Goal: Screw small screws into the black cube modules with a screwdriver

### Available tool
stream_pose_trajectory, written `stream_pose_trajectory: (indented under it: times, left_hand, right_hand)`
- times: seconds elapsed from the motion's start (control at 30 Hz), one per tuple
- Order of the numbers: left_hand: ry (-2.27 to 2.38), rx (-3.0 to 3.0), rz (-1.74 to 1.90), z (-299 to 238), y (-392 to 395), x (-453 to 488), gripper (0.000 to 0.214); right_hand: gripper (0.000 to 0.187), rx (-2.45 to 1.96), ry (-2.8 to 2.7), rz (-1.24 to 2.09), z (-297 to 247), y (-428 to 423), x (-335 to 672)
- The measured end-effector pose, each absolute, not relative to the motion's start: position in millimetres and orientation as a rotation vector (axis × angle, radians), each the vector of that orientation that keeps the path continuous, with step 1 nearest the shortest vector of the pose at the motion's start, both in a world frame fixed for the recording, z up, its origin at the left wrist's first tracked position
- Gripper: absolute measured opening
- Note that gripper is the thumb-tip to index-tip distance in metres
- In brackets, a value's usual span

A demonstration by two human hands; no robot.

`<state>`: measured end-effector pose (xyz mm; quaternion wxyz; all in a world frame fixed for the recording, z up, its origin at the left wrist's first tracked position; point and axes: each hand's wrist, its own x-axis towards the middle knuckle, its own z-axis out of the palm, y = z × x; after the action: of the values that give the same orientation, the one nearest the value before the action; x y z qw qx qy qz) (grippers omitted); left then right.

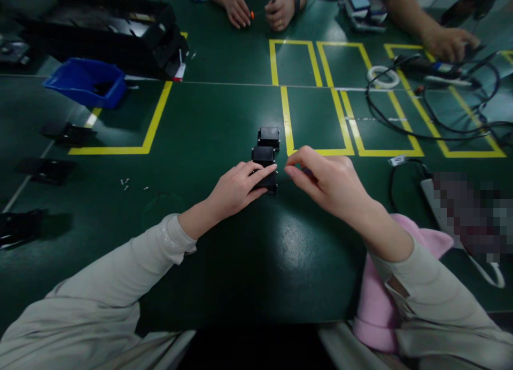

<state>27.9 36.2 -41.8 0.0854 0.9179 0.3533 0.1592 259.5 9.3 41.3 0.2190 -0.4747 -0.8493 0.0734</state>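
Note:
A short row of small black box-shaped parts lies on the green table. My left hand (238,189) steadies the nearest black part (264,182), with fingers across its top and the thumb along its near side. Directly beyond it sits a second black part (263,154), and a third black part (269,137) is farthest out. Small shiny metal bits show along their sides. Just right of the row, my right hand (331,184) is closed in a pinch. Something dark and thin shows at its fingers, too little to name.
Small screws (125,184) lie on the left. A blue bin (88,84) and black housings (104,33) stand farther back. At right are cables (385,116), a white roll (382,77) and pink cloth (379,300). Other people's hands (279,13) rest across the table.

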Motion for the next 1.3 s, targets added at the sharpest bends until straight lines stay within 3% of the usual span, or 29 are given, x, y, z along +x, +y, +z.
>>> stream_pose_trajectory:
  times: [0.63,1.3]
  left_hand:
    - [1.045,2.748,0.47,-43.0,37.4,28.2,0.051]
    - [1.052,2.753,0.464,-43.1,37.6,28.0,0.052]
  right_hand:
    - [0.026,-1.299,-2.366,0.232,44.8,9.3,259.0]
    - [0.033,-1.283,-2.393,0.191,42.3,9.1,261.1]
